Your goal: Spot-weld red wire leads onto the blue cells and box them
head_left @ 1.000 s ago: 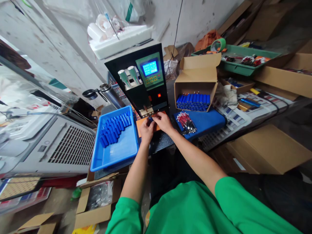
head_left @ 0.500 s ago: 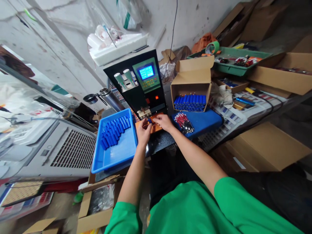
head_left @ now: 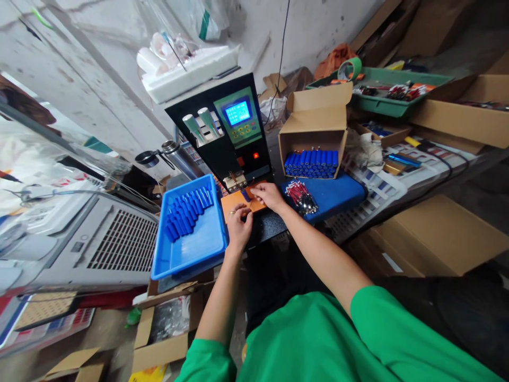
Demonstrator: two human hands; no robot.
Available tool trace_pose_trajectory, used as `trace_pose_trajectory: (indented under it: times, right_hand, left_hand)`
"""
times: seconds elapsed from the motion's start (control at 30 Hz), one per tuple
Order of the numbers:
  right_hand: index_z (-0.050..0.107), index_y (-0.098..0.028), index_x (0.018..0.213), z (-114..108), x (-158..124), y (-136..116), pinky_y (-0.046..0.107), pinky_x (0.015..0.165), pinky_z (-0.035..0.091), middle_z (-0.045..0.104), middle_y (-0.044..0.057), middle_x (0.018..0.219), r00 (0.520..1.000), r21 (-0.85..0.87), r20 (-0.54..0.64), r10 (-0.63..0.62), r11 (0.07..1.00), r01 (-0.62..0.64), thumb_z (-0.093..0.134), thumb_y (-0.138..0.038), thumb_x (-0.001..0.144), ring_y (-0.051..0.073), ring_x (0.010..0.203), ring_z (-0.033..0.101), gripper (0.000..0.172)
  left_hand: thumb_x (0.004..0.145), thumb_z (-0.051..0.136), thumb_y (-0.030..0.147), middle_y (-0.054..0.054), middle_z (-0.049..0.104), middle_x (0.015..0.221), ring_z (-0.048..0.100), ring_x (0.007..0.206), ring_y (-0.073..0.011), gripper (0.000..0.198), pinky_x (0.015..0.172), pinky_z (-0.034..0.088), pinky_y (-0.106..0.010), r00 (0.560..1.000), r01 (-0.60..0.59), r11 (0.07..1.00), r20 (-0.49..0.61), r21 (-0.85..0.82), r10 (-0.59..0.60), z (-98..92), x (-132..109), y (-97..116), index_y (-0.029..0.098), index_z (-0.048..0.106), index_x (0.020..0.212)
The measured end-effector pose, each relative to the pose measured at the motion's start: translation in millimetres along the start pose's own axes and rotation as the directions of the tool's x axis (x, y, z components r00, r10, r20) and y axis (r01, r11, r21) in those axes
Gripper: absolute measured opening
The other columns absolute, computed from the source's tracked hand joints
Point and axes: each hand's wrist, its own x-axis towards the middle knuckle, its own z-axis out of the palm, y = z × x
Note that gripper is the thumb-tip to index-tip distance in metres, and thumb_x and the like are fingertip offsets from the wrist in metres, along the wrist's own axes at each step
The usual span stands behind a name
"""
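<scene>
On the orange board of the black machine lies a blue cylindrical battery cell, its far end by the machine's metal welding tips. My right hand reaches in from the right, its thumb and forefinger pinched at the cell's side. Just in front of the cell, my left hand rests at the board's near edge, fingers loosely bent and thumb apart. I see nothing in it. A bundle of red and black wire leads lies right of my right hand.
Left of the board, a blue tray holds rows of blue cells. An opened cardboard box with stacked cells stands at the right, behind the leads. A steel flask and a green tray are farther back.
My left hand has drawn back from the cell toward me, and its fingers have loosened. My right hand stays at the cell, which now shows more fully. The view has shifted slightly.
</scene>
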Motion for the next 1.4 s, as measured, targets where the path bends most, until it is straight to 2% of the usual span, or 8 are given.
trace_pose_trajectory:
  times: [0.2, 0.43, 0.6, 0.9, 1.03, 1.13, 1.27, 1.4]
  right_hand:
    - [0.055, -0.020, 0.060, -3, 0, 3, 0.024, 0.045, 0.032, 0.050, -0.003, 0.052, 0.999, -0.011, 0.015, -0.028, 1.000, 0.029, 0.072, -0.048, 0.075, 0.010, 0.045, 0.041, 0.036]
    - [0.068, -0.016, 0.076, -4, -2, 16, 0.025, 0.064, 0.043, 0.065, 0.001, 0.071, 0.960, -0.291, 0.231, -0.160, 0.930, 0.226, 0.070, -0.033, 0.072, 0.013, 0.066, 0.055, 0.018]
    - [0.068, -0.015, 0.078, -5, -1, 21, 0.025, 0.064, 0.043, 0.064, 0.000, 0.070, 0.944, -0.325, 0.281, -0.173, 0.908, 0.263, 0.066, -0.034, 0.077, 0.013, 0.065, 0.055, 0.019]
    - [0.067, -0.016, 0.074, -4, -1, 18, 0.026, 0.066, 0.043, 0.064, 0.000, 0.070, 0.949, -0.320, 0.262, -0.176, 0.912, 0.257, 0.066, -0.032, 0.075, 0.014, 0.067, 0.055, 0.017]
    - [0.065, -0.016, 0.067, -4, -2, 10, 0.025, 0.065, 0.042, 0.063, 0.000, 0.067, 0.971, -0.283, 0.180, -0.156, 0.937, 0.203, 0.066, -0.033, 0.071, 0.014, 0.067, 0.054, 0.017]
    - [0.066, -0.016, 0.064, -5, -4, 4, 0.025, 0.061, 0.039, 0.062, 0.001, 0.063, 0.976, -0.217, 0.158, -0.147, 0.960, 0.180, 0.064, -0.035, 0.070, 0.014, 0.063, 0.052, 0.020]
    - [0.063, -0.017, 0.061, -7, -6, 1, 0.025, 0.056, 0.034, 0.053, -0.002, 0.054, 0.982, -0.122, 0.126, -0.142, 0.980, 0.157, 0.065, -0.039, 0.068, 0.012, 0.057, 0.046, 0.023]
    - [0.058, -0.018, 0.057, -6, -6, 0, 0.024, 0.052, 0.030, 0.046, -0.004, 0.049, 0.987, -0.113, 0.116, -0.108, 0.986, 0.121, 0.066, -0.042, 0.067, 0.011, 0.052, 0.039, 0.027]
  left_hand:
    - [0.088, 0.062, 0.029, -0.011, 0.071, 0.099, 0.064, 0.102, -0.0257, 0.014, 0.095, 0.049, -0.042, 1.000, -0.016, 1.000, -0.014, 0.026, 0.016, 1.4, 0, 2, 0.020, 0.070, 0.081]
    - [0.086, 0.058, 0.024, -0.006, 0.070, 0.085, 0.062, 0.082, -0.0197, 0.012, 0.079, 0.048, -0.034, 0.998, 0.054, 0.998, 0.038, 0.041, -0.056, -2.7, 12, 7, 0.019, 0.065, 0.078]
    - [0.085, 0.057, 0.024, -0.003, 0.066, 0.075, 0.060, 0.074, -0.0181, 0.012, 0.074, 0.047, -0.031, 0.988, 0.118, 0.992, 0.092, 0.050, -0.123, -5.4, 20, 10, 0.019, 0.064, 0.076]
    - [0.084, 0.058, 0.024, -0.004, 0.066, 0.082, 0.061, 0.078, -0.0183, 0.007, 0.076, 0.051, -0.033, 0.992, 0.037, 0.999, 0.118, 0.001, -0.037, -8.6, 21, 3, 0.019, 0.063, 0.082]
    - [0.086, 0.053, 0.019, -0.009, 0.065, 0.113, 0.062, 0.112, -0.0217, 0.022, 0.099, 0.052, -0.039, 0.996, -0.065, 0.995, 0.053, -0.070, 0.069, -9.8, 19, -2, 0.020, 0.066, 0.103]
    - [0.083, 0.050, 0.014, -0.012, 0.055, 0.139, 0.052, 0.135, -0.0247, 0.041, 0.114, 0.044, -0.045, 0.984, -0.129, 0.990, 0.121, -0.047, 0.134, -6.4, 22, -9, 0.021, 0.066, 0.121]
    - [0.078, 0.053, 0.011, -0.013, 0.061, 0.132, 0.057, 0.128, -0.0269, 0.055, 0.111, 0.047, -0.047, 0.959, -0.168, 0.986, 0.233, -0.001, 0.163, 1.4, 31, -20, 0.020, 0.063, 0.132]
    - [0.083, 0.057, 0.015, -0.011, 0.067, 0.112, 0.066, 0.103, -0.0230, 0.049, 0.094, 0.056, -0.041, 0.973, -0.135, 0.990, 0.182, -0.045, 0.141, 5.1, 31, -24, 0.021, 0.062, 0.132]
